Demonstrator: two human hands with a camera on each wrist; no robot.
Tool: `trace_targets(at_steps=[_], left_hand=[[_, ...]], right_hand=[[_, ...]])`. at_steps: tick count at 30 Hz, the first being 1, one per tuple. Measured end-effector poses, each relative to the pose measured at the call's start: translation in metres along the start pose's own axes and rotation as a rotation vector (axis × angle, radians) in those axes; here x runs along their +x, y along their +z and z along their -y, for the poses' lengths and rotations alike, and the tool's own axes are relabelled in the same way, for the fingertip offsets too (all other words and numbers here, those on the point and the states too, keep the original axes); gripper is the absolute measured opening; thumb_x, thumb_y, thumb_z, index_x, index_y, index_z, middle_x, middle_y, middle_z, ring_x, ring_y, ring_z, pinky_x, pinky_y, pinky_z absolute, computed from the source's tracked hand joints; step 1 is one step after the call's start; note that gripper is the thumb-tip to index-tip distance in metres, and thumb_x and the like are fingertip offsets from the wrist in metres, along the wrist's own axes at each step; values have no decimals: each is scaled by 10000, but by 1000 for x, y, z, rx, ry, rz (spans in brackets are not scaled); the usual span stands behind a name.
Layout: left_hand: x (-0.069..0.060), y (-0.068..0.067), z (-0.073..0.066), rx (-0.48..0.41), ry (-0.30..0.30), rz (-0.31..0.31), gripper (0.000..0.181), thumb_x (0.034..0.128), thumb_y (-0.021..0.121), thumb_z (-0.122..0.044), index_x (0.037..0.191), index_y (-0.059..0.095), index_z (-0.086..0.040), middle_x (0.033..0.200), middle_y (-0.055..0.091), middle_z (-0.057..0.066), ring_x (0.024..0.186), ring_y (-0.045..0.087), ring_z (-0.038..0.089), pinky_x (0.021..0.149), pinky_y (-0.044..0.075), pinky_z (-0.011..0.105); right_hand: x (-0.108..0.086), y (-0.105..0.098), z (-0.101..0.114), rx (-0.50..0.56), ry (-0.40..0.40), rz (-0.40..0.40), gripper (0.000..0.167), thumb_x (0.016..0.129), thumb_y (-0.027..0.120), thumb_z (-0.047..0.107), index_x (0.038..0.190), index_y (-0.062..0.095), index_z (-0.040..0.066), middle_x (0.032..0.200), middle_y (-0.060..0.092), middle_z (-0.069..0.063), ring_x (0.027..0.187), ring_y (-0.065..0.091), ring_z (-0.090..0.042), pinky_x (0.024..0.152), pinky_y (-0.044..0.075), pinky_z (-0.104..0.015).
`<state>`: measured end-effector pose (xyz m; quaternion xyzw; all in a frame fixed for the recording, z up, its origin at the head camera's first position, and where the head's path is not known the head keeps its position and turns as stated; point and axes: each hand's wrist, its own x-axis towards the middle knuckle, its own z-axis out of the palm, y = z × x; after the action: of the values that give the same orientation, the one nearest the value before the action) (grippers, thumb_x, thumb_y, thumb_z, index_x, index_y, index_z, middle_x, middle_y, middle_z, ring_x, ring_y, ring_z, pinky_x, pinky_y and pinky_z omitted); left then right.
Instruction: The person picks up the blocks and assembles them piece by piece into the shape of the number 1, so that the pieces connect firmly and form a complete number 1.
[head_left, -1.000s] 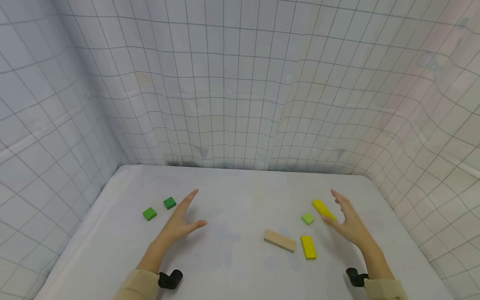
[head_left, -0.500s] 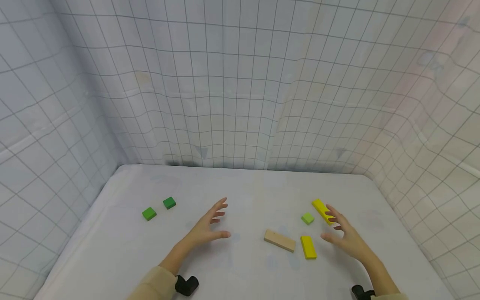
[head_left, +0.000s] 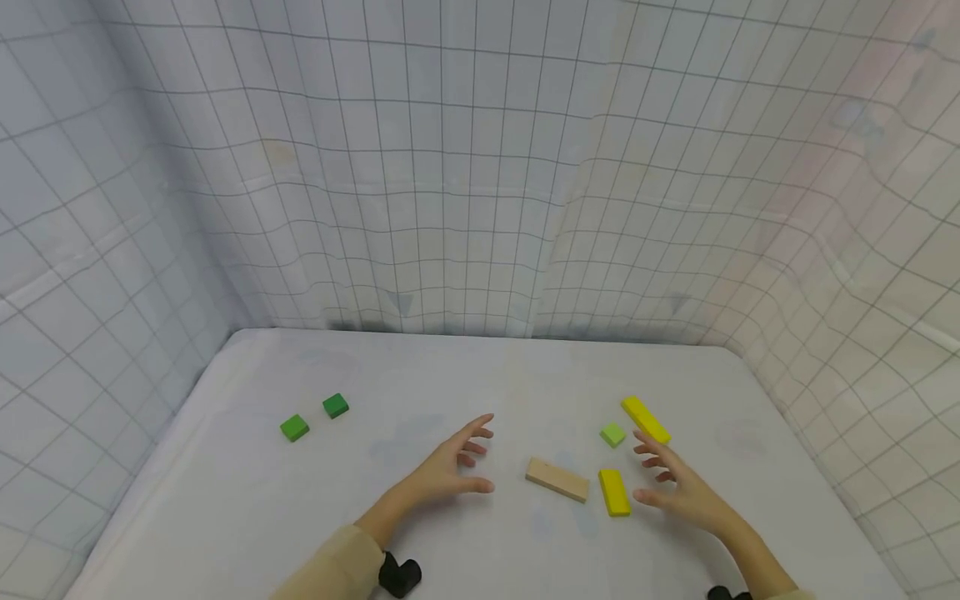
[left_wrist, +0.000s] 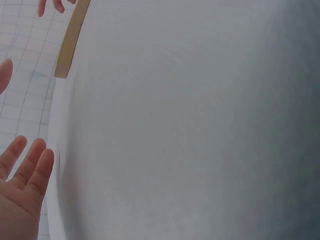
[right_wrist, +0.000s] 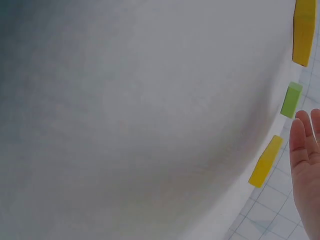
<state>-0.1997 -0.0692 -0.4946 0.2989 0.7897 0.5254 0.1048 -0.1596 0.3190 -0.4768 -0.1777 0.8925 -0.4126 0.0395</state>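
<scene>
Tan wooden rectangular block (head_left: pixel 557 480) and yellow rectangular block (head_left: pixel 614 492) lie close together on white cloth (head_left: pixel 480 375), between left hand (head_left: pixel 442 472) and right hand (head_left: pixel 681 493); each hand's thumb and fingers stand apart.

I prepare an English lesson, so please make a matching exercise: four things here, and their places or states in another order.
1. wooden block
2. lime block
3. left hand
4. dark green block

A. holds nothing
B. left part of the table
C. between the left hand and the nearer yellow block
D. beside the farther yellow block

Pairs: 1-C, 2-D, 3-A, 4-B
</scene>
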Motion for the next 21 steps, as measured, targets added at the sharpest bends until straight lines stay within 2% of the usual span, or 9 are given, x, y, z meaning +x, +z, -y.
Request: trace_targets(at_steps=[6, 10, 15, 21], left_hand=[[8, 11, 0, 12, 28, 17, 895, 741, 767, -174, 1447, 220, -110, 1295, 449, 157, 1040, 540, 268, 809, 465, 336], [13, 17, 0, 18, 53, 26, 877, 739, 767, -169, 1438, 243, -88, 1269, 462, 161, 1020, 544, 277, 787, 470, 314], [17, 24, 3, 46, 65, 2, 854, 723, 779, -181, 1418, 292, -79, 1240, 482, 140, 1001, 541, 260, 779, 465, 295], [22, 31, 4, 47, 60, -16, 791, 707, 790, -155, 1374, 375, -62, 1206, 502, 133, 943, 550, 243, 732, 472, 266]], right_hand=[[2, 3, -6, 26, 56, 71, 791, 791, 713, 234, 1432, 260, 133, 1253, 449, -144, 1052, 470, -284, 814, 428, -278], [2, 5, -10, 30, 27, 96, 797, 778, 725, 241, 1424, 275, 114, 1224, 462, -127, 1011, 475, -216, 799, 418, -265], [4, 7, -12, 28, -21, 125, 779, 773, 730, 241, 1405, 299, 88, 1202, 465, -133, 982, 477, -184, 795, 419, -253], [4, 8, -12, 76, -11, 155, 792, 753, 747, 213, 1395, 306, 69, 1189, 450, -139, 981, 466, -194, 810, 423, -234]])
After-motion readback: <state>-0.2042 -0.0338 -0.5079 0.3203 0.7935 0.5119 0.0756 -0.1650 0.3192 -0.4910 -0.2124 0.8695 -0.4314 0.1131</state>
